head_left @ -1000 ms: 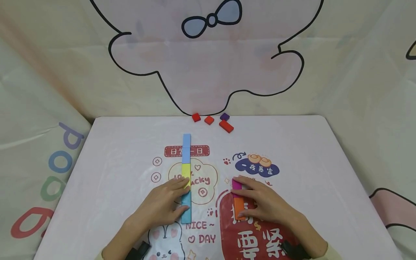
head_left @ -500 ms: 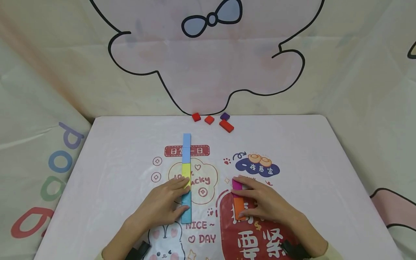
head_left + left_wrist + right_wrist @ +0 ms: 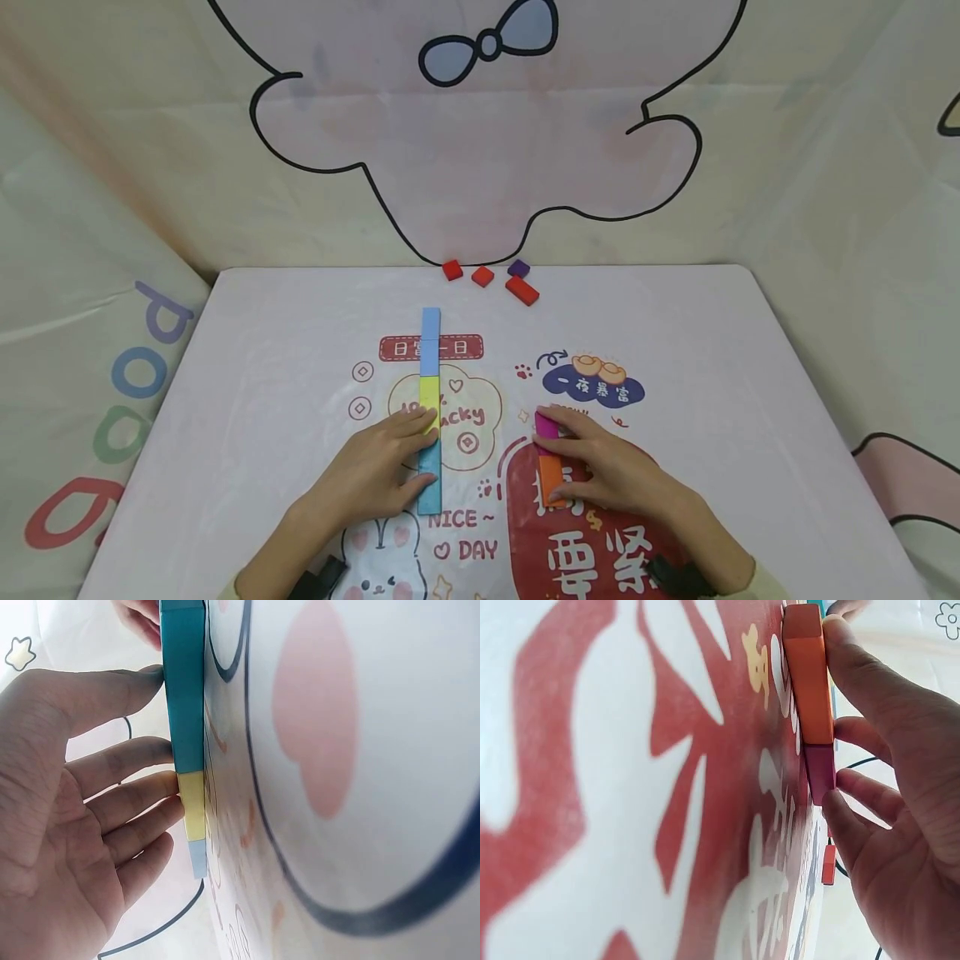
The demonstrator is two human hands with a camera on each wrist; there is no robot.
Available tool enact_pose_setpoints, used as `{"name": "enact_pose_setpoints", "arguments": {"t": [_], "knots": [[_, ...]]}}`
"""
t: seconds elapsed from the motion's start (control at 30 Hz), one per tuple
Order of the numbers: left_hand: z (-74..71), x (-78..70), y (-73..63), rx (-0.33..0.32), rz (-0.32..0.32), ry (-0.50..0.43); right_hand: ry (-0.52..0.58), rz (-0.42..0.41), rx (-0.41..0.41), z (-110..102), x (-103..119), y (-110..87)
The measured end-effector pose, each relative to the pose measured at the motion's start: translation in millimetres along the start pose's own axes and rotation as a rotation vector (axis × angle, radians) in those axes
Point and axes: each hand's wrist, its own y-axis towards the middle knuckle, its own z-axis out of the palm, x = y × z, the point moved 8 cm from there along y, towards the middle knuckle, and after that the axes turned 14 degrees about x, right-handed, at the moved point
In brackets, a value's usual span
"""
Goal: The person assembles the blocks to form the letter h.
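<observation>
A straight row of flat blocks lies on the table in the head view: light blue blocks at the far end, then a yellow block, then a teal block nearest me. My left hand rests on this row, thumb on the teal block and fingertips around the yellow-teal joint. In the left wrist view its fingers are extended and only touch the top. To the right, an orange block and a magenta block sit end to end. My right hand touches both from above with extended fingers.
At the table's back edge lie a red cube, an orange-red cube, a purple block and a longer red block. The white tabletop carries printed drawings and lettering. A printed curtain hangs behind.
</observation>
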Motion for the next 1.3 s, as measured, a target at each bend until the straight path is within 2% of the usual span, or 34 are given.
{"name": "enact_pose_setpoints", "arguments": {"t": [0.33, 1.3], "knots": [[0.2, 0.0, -0.4, 0.003, 0.002, 0.000, 0.053, -0.003, 0.025, 1.9, 0.4, 0.6], [-1.3, -0.6, -0.1, -0.010, 0.002, -0.014, 0.094, -0.001, 0.013, 3.6, 0.0, 0.7]]}}
